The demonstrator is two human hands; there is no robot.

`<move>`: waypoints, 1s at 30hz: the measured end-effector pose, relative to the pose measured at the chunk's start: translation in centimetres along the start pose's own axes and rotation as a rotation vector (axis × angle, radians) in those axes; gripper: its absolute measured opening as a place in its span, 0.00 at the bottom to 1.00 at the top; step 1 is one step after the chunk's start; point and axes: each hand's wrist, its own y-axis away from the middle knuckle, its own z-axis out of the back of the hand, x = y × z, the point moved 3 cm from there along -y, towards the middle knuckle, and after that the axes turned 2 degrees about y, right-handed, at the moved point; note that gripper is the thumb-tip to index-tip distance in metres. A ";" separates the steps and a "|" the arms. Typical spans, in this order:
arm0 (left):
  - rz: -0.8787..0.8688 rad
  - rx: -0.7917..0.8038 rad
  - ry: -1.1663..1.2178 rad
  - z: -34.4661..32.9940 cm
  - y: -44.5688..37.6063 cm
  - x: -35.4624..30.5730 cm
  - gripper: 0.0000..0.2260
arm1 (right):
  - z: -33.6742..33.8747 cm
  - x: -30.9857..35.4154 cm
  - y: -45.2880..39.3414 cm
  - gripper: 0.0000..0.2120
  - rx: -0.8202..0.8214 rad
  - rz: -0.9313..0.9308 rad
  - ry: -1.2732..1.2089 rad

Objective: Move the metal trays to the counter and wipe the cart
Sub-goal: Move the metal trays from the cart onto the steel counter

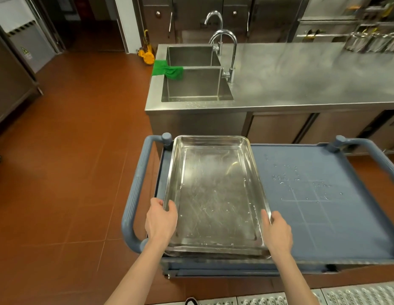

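While the shallow rectangular stainless-steel tray (215, 194) sits on the blue plastic cart (319, 194), left hand (161, 219) and right hand (277, 230) clamp its long rims (rigid, probably light, wet-slick), fingers curled underneath.

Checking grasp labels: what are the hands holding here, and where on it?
Both grip the top metal tray by its long side rims near the near end: left hand on the left rim, right hand on the right rim.
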 end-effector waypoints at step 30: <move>-0.299 0.154 0.294 -3.4 10.2 -13.1 0.03 | 15.5 -7.7 4.0 0.25 -0.357 -0.107 -0.325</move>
